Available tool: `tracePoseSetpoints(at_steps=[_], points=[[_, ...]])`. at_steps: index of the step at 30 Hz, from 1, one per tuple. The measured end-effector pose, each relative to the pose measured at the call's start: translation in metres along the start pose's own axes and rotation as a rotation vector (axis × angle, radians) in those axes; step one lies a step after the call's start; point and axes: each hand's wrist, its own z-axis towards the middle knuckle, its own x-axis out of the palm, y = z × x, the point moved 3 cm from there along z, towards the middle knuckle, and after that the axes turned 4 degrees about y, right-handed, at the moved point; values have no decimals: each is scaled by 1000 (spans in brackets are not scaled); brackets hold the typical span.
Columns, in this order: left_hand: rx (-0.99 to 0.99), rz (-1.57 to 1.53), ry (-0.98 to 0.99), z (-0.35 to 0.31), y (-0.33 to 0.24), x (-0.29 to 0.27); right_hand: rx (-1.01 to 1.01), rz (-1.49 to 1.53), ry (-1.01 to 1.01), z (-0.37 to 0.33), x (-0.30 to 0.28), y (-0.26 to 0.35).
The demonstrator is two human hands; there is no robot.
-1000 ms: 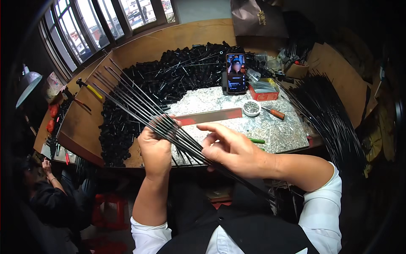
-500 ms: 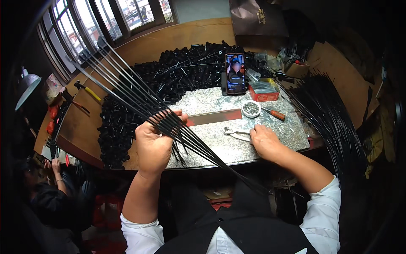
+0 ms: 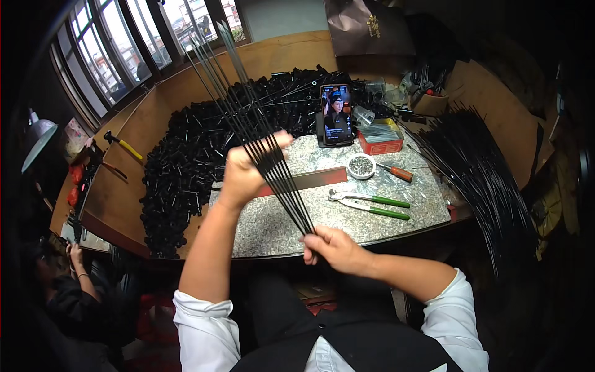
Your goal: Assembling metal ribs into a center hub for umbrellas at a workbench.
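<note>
A bundle of long thin black rods (image 3: 276, 170) slants across the middle, fanned apart at its paler upper ends. My right hand (image 3: 338, 248) is closed round the gathered lower ends, near the table's front edge. My left hand (image 3: 243, 177) is open behind the middle of the bundle, its fingers stretched out past the rods and slightly blurred; the rods cross its palm and hide part of it. Green-handled pincers (image 3: 372, 203) lie on the speckled stone slab (image 3: 260, 229), right of the bundle, with their jaws towards it. A flat metal bar (image 3: 310, 178) lies behind the pincers.
Small black parts (image 3: 180, 155) heap up at left and back. A phone (image 3: 336, 115) stands near a red box (image 3: 380, 139), a white dish of small metal pieces (image 3: 361, 166) and an orange-handled screwdriver (image 3: 396, 172). More black rods (image 3: 477, 167) lie right. Another person's hand (image 3: 75, 255) shows far left.
My right hand has let go of the pincers and moved left to grip the rods' lower ends. My left hand has loosened its fingers, and the bundle has swung more upright.
</note>
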Motion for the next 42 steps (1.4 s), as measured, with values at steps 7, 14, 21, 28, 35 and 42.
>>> tracePoseSetpoints(at_steps=[7, 14, 21, 28, 35, 42], points=[[84, 311, 426, -92, 24, 45, -62, -328, -89, -21, 11, -112], [11, 762, 734, -127, 26, 50, 191, -699, -5, -2, 0, -176], [33, 899, 632, -139, 55, 82, 215, -670, 32, 17, -20, -221], [111, 772, 470, -144, 53, 73, 0, -807, -19, -32, -27, -142], [-59, 891, 595, -140, 61, 85, 98, -941, -56, -82, -50, -61], [-74, 870, 501, -141, 65, 81, 153, -1112, -232, -116, -132, 49]])
